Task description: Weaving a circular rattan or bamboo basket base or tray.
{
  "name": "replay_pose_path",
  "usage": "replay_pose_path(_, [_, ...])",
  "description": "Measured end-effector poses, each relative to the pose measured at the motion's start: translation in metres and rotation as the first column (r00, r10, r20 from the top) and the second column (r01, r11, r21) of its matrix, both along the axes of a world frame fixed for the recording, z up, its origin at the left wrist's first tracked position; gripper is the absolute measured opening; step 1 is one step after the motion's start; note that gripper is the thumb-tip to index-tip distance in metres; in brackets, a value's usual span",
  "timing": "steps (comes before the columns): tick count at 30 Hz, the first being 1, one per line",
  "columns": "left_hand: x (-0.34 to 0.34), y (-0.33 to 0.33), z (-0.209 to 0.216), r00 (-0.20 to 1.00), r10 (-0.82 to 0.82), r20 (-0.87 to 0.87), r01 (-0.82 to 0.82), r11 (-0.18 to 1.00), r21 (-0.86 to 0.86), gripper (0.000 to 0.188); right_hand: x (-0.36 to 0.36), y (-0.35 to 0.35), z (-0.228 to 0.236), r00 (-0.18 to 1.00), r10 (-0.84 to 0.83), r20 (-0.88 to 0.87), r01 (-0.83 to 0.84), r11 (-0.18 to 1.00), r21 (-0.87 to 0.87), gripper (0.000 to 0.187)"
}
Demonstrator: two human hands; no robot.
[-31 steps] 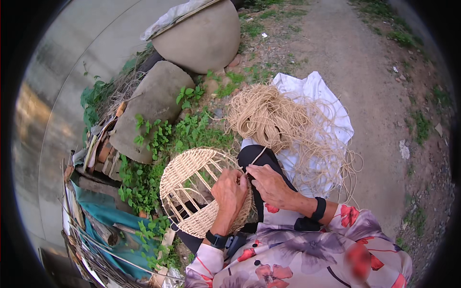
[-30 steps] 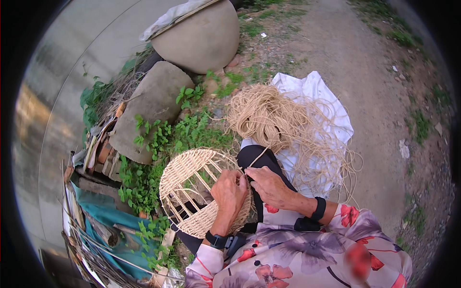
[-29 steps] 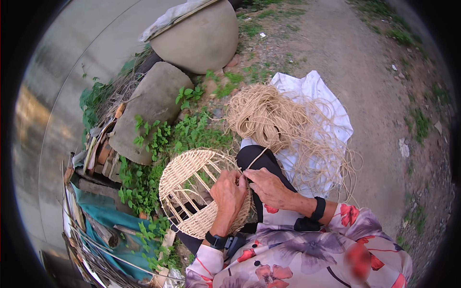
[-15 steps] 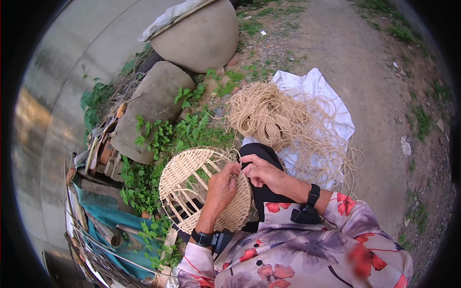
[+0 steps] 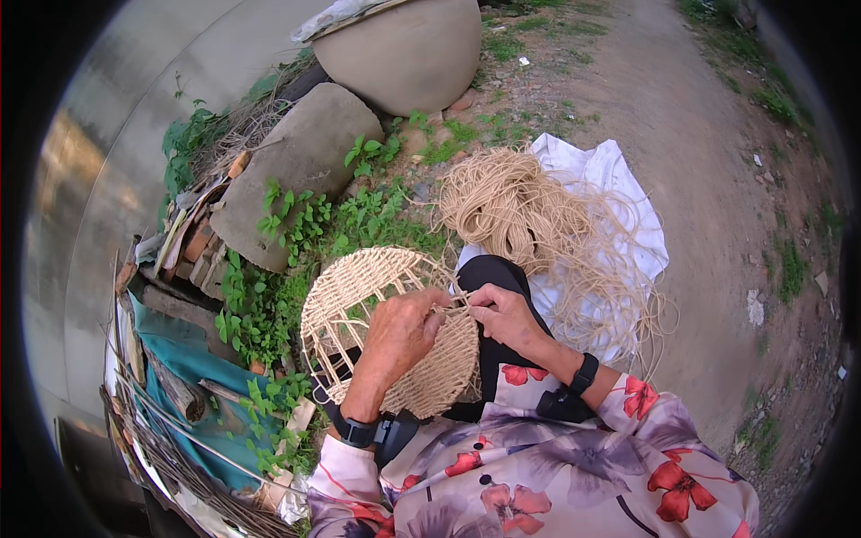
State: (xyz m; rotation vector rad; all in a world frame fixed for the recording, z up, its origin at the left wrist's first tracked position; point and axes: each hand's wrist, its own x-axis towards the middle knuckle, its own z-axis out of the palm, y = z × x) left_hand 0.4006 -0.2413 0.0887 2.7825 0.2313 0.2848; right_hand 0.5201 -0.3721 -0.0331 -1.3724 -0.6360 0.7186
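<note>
A round, flat woven piece of pale twisted cord (image 5: 359, 276) lies across my lap. Both its ends are tightly woven, with open gaps crossed by bare strands between them. My left hand (image 5: 402, 330) is closed at its right rim, thumb and fingers pinching cord there; part of the weave is hidden beneath the hand. Just to the right, my right hand (image 5: 509, 316) pinches a strand of cord at the same edge, over my dark-trousered knee. The fingertips of the two hands are a short way apart. Beyond the knee lies a big loose heap of cord (image 5: 502, 202).
A white cloth (image 5: 641, 224) lies under the cord heap. To the left are leafy weeds (image 5: 300, 220), a curved grey slab (image 5: 296, 170), and a teal sheet (image 5: 184, 359) with sticks and wood pieces. A large rounded vessel (image 5: 404, 58) stands farther off; a dirt path (image 5: 708, 206) runs along the right.
My right hand has turned and lowered slightly, its fingers now pinched on cord at the rim. The left hand has rolled to show more of its back. The whole view has shifted a little.
</note>
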Motion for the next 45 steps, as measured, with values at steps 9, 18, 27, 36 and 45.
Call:
replay_pose_path(9, [-0.072,0.027,-0.038,0.977,0.198,0.074,-0.190,0.976,-0.105,0.012,0.019,0.008,-0.010,0.966,0.045,-0.255,-0.006,0.988,0.152,0.011])
replay_pose_path(18, [-0.120,-0.028,0.023,0.942,0.336,0.017,-0.331,0.934,-0.132,0.011,-0.054,0.011,0.063,0.571,0.099,0.815,-0.498,0.831,0.248,0.020])
replay_pose_path(27, [-0.125,-0.014,0.001,0.944,0.322,0.070,-0.245,0.827,-0.505,0.012,-0.046,-0.013,0.072,0.655,0.024,0.755,-0.251,0.949,0.188,0.006])
replay_pose_path(36, [-0.048,0.012,-0.049,0.968,0.139,0.210,-0.138,0.990,-0.016,0.042,-0.020,0.006,0.040,0.388,-0.142,0.911,0.141,0.986,0.094,0.005])
replay_pose_path(45, [-0.030,0.015,-0.052,0.987,0.162,-0.004,-0.162,0.987,0.006,0.057,-0.024,0.024,0.021,0.760,-0.006,0.650,0.058,0.997,-0.058,0.007])
